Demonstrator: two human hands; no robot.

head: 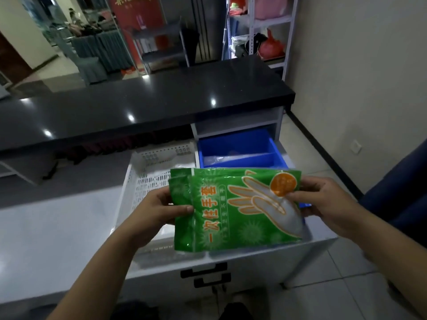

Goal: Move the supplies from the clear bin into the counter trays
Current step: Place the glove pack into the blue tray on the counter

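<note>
I hold a stack of green glove packets [233, 211] over the open counter drawer. My left hand [159, 211] grips the stack's left edge, thumb on the front packet. My right hand [323, 204] pinches the right edge near the orange round label. Under the packets lies a white perforated tray [147, 179] on the left. A blue tray [242, 148] with a divider sits behind on the right, clear plastic inside it. No clear bin shows in this view.
A black glossy counter top [138, 107] overhangs the drawer at the back. The white drawer front [254, 269] with black handles [208, 273] faces me. A blue chair [402, 195] stands at the right. Metal shelves [258, 31] stand beyond the counter.
</note>
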